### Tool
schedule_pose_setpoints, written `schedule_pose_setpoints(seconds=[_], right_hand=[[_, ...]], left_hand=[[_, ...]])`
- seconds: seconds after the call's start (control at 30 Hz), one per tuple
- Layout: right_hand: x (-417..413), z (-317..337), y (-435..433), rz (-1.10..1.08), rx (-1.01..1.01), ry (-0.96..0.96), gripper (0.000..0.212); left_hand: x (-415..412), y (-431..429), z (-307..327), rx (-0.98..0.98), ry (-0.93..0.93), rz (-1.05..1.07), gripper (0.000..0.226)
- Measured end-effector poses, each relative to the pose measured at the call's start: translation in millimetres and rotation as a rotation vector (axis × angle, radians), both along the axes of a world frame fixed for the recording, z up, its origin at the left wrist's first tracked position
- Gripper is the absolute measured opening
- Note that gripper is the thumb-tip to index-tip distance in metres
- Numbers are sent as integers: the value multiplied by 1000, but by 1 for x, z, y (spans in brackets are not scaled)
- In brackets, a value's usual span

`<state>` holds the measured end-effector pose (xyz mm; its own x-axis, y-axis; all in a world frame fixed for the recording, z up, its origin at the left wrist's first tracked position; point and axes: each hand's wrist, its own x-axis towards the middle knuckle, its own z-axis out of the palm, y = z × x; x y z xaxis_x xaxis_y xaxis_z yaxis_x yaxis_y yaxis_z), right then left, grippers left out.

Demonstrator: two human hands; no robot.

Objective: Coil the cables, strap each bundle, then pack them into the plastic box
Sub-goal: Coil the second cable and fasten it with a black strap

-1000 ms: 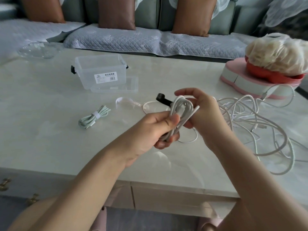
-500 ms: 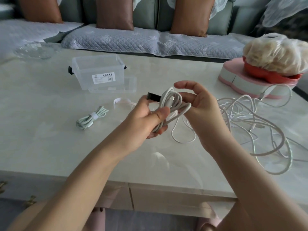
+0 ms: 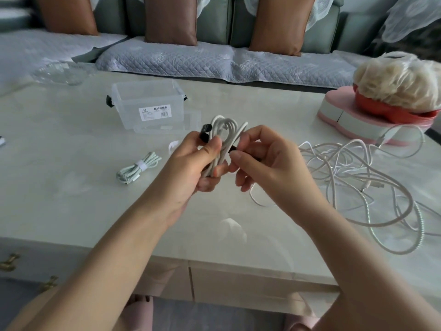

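My left hand (image 3: 191,163) grips a coiled white cable (image 3: 224,130) above the table, thumb pressed across the loops. A black strap (image 3: 205,134) sticks up beside that thumb. My right hand (image 3: 265,161) pinches the strap's other dark end against the coil. A green-white cable bundle (image 3: 137,169) with a white strap lies on the table to the left. The clear plastic box (image 3: 149,103) stands open behind, its lid (image 3: 191,120) lying beside it. A tangle of loose white cables (image 3: 358,177) spreads to the right.
A pink heart-shaped box (image 3: 353,118) with a red bowl and bagged food sits far right. A glass dish (image 3: 63,72) rests at the far left corner. A white strap (image 3: 173,146) lies behind my left hand. A sofa with brown cushions runs along the back.
Both hands lifted the coil a little higher and away from me. My right hand's fingers closed from spread beside the coil to pinching the strap's end.
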<state>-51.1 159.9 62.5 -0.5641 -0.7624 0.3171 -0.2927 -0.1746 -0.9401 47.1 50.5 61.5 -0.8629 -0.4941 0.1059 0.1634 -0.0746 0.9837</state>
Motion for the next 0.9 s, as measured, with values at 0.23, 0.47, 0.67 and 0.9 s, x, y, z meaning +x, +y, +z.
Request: schedule_pose_setpoints(seconds=[0.23,0.47,0.67,0.9], right_hand=[[-5,1,7,93,145,433,16],[4,5,7,-168,2,1197,11],[3,5,5,9,31,941,6],[5,11,6,48,15,577,26]], left_hand=[[8,-13,1,136,-80,-50,11],[17,-15,1,115,-139,-126,22],[22,-13,1,17,-214,-186,14],[18,-8,-4,40,-188,-227,16]])
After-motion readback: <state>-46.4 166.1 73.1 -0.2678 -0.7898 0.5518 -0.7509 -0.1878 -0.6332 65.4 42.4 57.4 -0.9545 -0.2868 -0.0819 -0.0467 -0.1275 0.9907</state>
